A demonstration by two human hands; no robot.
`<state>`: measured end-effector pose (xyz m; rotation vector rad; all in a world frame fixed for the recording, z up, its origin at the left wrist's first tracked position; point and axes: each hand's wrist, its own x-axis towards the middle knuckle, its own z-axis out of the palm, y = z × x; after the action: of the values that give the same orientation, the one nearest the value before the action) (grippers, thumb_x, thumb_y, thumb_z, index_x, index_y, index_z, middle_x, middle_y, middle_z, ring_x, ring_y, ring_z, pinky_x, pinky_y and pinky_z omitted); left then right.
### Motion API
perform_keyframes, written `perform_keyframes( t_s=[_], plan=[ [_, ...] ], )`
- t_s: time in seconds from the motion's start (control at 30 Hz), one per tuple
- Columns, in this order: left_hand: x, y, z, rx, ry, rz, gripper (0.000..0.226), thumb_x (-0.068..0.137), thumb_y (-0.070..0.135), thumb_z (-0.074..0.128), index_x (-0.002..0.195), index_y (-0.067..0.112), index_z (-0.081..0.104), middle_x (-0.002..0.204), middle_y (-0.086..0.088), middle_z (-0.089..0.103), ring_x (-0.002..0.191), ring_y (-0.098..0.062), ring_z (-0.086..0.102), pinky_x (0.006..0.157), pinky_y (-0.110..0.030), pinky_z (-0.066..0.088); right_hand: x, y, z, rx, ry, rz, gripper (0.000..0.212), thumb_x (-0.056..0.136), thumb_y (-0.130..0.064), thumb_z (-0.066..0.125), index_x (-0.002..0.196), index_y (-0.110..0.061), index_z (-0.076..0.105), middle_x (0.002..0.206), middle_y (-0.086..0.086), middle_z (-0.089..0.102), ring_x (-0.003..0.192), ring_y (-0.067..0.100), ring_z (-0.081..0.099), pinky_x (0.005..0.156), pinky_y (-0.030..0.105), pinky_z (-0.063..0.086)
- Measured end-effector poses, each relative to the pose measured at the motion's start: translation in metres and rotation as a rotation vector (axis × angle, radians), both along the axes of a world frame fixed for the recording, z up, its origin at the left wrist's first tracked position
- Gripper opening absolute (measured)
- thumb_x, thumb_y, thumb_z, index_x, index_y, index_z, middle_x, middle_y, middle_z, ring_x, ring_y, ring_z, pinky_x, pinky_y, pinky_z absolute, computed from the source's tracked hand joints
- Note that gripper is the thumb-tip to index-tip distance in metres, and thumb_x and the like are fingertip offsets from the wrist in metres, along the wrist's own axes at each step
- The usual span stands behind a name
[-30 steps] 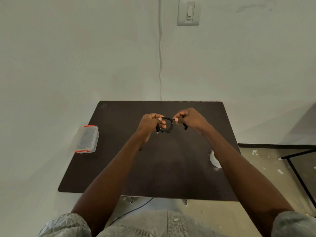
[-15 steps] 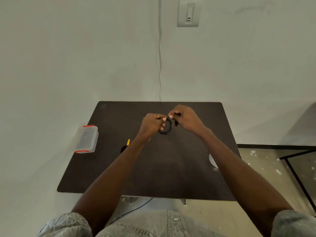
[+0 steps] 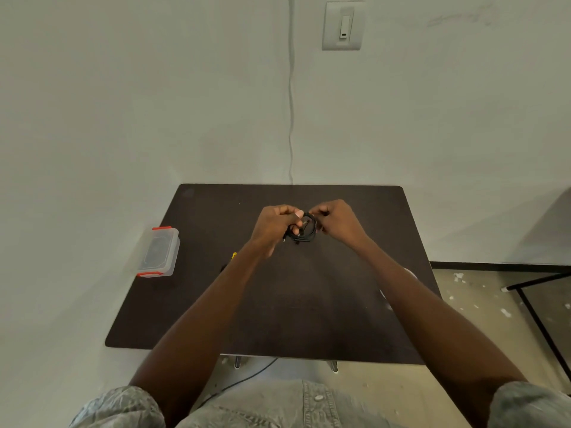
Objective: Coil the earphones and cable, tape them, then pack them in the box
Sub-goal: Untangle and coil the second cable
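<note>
Earphones [image 3: 304, 227]: one black bundle, wound into a small round coil of several thin loops, with loose short ends hanging at its lower left; held in the air above the far middle of the table [image 3: 309, 304], between both hands; left hand [image 3: 275, 225] has its fingers curled round the coil's left side, thumb tip on the loops; right hand [image 3: 338, 222] pinches the coil's right side with curled fingers; the two hands sit close together, knuckles up, only the coil between them; whether the coil touches the tabletop cannot be told

Box [image 3: 157, 252]: one, clear plastic with red clips at both ends, lid on, at the left edge of the table and partly overhanging it, well apart from the hands

One small yellow-tipped object [image 3: 234, 255] beside the left forearm, mostly hidden; one pale round object [image 3: 411, 273] near the right edge, largely behind the right forearm, type unclear

One wall switch [image 3: 343, 25] above the table's far edge
</note>
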<state>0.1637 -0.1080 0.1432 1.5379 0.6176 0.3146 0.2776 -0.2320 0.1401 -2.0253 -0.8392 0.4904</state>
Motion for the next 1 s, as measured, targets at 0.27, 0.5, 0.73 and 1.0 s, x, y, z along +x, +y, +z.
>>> perform_keyframes(
  t_s=[0.27,0.5,0.73,1.0],
  plan=[
    [-0.002,-0.004,-0.005,0.328,0.0,0.121,0.011,0.088,0.015,0.065,0.081,0.015,0.074,0.073,0.001,0.072,0.066,-0.009,0.066,0.063,-0.023,0.052,-0.004,-0.005,0.008,0.101,0.907,-0.027,0.015,0.087,-0.009,0.054,0.09,-0.004,0.068,0.069,0.007,0.07,0.056,0.012,0.065,0.052,0.022,0.046],
    [-0.005,-0.005,-0.005,0.435,0.034,0.105,0.013,0.092,0.019,0.062,0.088,0.013,0.073,0.077,-0.001,0.072,0.061,-0.011,0.066,0.052,-0.025,0.054,-0.002,-0.005,0.013,0.086,0.891,0.001,0.011,0.083,-0.009,0.062,0.079,-0.009,0.072,0.076,0.006,0.074,0.056,0.009,0.063,0.052,0.021,0.036],
    [-0.004,0.0,0.0,0.312,0.102,0.024,0.013,0.093,0.021,0.062,0.087,0.01,0.063,0.077,-0.009,0.069,0.038,-0.007,0.052,0.038,-0.02,0.04,-0.009,-0.001,0.014,0.055,0.591,-0.078,0.012,0.071,0.001,0.065,0.08,-0.004,0.072,0.074,0.007,0.066,0.061,0.011,0.052,0.052,0.022,0.033],
    [-0.007,-0.002,0.01,0.08,0.008,0.005,0.019,0.09,0.016,0.066,0.094,-0.002,0.062,0.07,-0.009,0.07,0.036,-0.011,0.044,0.037,-0.022,0.038,-0.023,0.006,-0.001,0.063,-0.164,-0.063,0.019,0.076,-0.008,0.072,0.094,-0.011,0.067,0.086,0.0,0.063,0.072,0.013,0.055,0.068,0.026,0.042]
  ],
)
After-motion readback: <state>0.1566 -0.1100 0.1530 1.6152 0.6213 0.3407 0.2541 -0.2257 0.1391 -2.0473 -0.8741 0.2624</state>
